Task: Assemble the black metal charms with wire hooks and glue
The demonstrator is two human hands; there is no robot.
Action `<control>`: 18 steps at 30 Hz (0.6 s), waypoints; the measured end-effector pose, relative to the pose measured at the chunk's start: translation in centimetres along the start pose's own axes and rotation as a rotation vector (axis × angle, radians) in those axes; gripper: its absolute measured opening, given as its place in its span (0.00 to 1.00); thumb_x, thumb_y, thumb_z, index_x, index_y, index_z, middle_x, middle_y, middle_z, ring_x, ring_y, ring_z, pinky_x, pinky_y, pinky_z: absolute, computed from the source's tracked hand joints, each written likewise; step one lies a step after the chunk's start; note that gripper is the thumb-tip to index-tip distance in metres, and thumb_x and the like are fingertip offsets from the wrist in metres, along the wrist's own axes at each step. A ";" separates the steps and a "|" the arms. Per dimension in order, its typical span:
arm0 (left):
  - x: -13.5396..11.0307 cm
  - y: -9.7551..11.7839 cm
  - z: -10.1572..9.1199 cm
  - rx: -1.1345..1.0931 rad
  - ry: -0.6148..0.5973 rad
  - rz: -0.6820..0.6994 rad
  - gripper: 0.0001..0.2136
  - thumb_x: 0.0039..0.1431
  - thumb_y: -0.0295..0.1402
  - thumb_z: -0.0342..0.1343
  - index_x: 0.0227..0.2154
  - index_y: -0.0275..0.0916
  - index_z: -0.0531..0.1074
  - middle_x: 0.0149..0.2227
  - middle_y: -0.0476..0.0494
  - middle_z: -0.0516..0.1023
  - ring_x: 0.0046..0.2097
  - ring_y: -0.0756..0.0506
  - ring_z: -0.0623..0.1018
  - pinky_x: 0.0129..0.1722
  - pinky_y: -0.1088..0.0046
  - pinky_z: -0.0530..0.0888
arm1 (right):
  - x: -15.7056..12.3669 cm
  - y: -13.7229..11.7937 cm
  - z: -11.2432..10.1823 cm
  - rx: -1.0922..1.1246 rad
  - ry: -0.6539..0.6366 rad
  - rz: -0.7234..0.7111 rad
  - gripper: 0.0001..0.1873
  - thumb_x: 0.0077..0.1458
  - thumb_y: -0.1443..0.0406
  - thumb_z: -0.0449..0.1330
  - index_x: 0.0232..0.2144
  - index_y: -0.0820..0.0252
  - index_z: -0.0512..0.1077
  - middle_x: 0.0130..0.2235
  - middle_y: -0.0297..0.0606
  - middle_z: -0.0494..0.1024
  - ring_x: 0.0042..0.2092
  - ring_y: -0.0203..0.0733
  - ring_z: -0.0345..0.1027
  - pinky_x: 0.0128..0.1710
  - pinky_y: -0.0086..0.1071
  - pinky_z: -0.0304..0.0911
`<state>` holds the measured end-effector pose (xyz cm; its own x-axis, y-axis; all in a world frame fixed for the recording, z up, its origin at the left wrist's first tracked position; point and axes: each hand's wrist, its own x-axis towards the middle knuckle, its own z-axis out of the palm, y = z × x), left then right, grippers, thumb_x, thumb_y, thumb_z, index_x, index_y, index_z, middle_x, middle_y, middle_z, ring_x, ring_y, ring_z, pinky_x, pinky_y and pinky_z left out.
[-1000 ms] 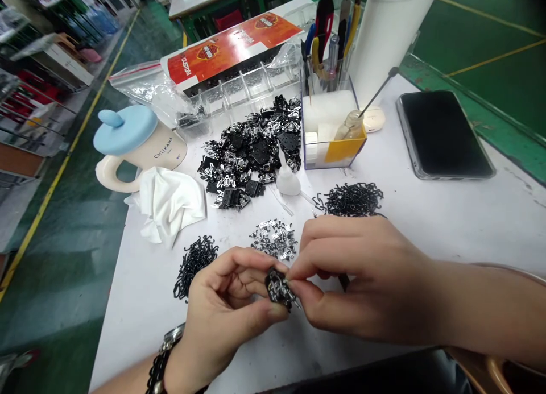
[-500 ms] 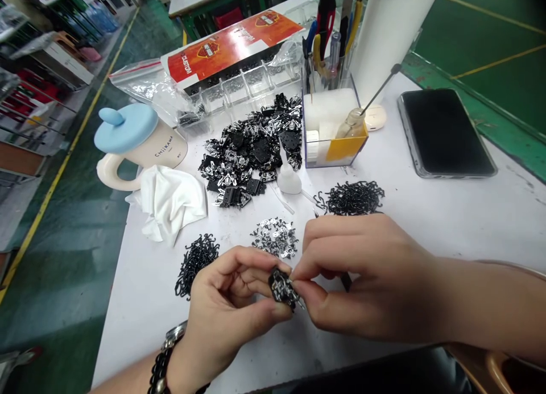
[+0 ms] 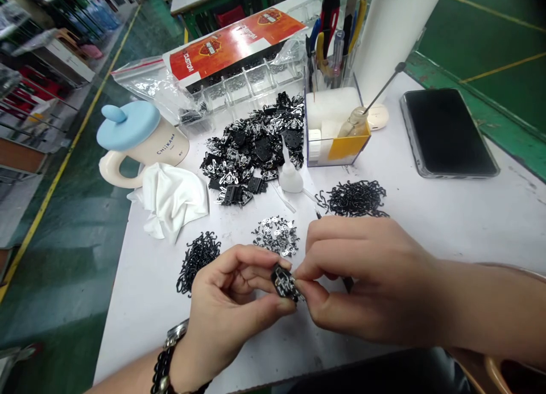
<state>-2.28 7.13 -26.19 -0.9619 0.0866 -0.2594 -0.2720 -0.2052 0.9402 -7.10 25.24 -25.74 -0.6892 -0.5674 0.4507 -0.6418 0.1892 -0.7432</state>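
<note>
Between its thumb and fingers, my left hand (image 3: 239, 306) grips a small black part with silver metal pieces (image 3: 285, 281), tilted above the table. My right hand (image 3: 358, 274) is closed in a pinch at that part's right edge. Any smaller piece between its fingertips is hidden. Under the right palm shows a bit of a dark slim object (image 3: 348, 283), its kind unclear. Just beyond the hands lies a pile of tiny silver metal pieces (image 3: 277, 235). Small black hooked pieces form one pile (image 3: 198, 263) at the left and another (image 3: 356, 198) at the right.
Farther back are a heap of similar black-and-metal parts (image 3: 239, 141), a white squeeze bottle (image 3: 290, 179) and a clear tool holder (image 3: 336, 155). A lidded mug (image 3: 166, 146) and white cloth (image 3: 177, 198) stand left. A dark-screened tablet or phone (image 3: 447, 132) lies right.
Both hands keep their hold on the small part, which has turned slightly. The whole view has shifted a little; nothing else visibly moved.
</note>
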 end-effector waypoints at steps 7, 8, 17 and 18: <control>0.0 -0.1 -0.2 -0.032 -0.035 0.025 0.16 0.38 0.20 0.69 0.32 0.41 0.78 0.33 0.47 0.82 0.29 0.50 0.80 0.31 0.83 0.78 | 0.5 -0.2 -0.5 0.087 -0.087 0.043 0.09 0.49 0.75 0.55 0.21 0.65 0.71 0.21 0.32 0.67 0.24 0.28 0.57 0.23 0.23 0.55; 0.0 -0.1 -0.2 -0.043 -0.045 0.019 0.16 0.39 0.20 0.69 0.32 0.41 0.78 0.34 0.48 0.82 0.30 0.50 0.81 0.32 0.83 0.78 | 0.5 -0.2 -0.5 0.105 -0.094 0.047 0.08 0.48 0.75 0.55 0.22 0.66 0.72 0.22 0.32 0.67 0.24 0.28 0.58 0.23 0.22 0.55; -0.1 -0.1 -0.3 -0.078 -0.040 -0.017 0.15 0.40 0.20 0.68 0.32 0.41 0.77 0.33 0.48 0.82 0.31 0.51 0.81 0.33 0.84 0.77 | 0.1 0.0 -0.2 0.065 -0.073 -0.016 0.06 0.47 0.75 0.56 0.23 0.67 0.72 0.23 0.35 0.68 0.26 0.30 0.59 0.25 0.25 0.56; -0.1 -0.1 -0.3 -0.077 -0.034 -0.017 0.15 0.40 0.20 0.68 0.32 0.41 0.77 0.33 0.48 0.82 0.31 0.50 0.81 0.33 0.84 0.78 | 0.1 0.0 -0.2 0.050 -0.068 -0.023 0.07 0.47 0.75 0.56 0.23 0.67 0.72 0.23 0.35 0.68 0.26 0.30 0.59 0.25 0.25 0.56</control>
<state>-2.15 6.84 -26.37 -0.9561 0.1235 -0.2658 -0.2904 -0.2772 0.9159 -7.19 25.34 -25.58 -0.6490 -0.6249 0.4340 -0.6383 0.1368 -0.7576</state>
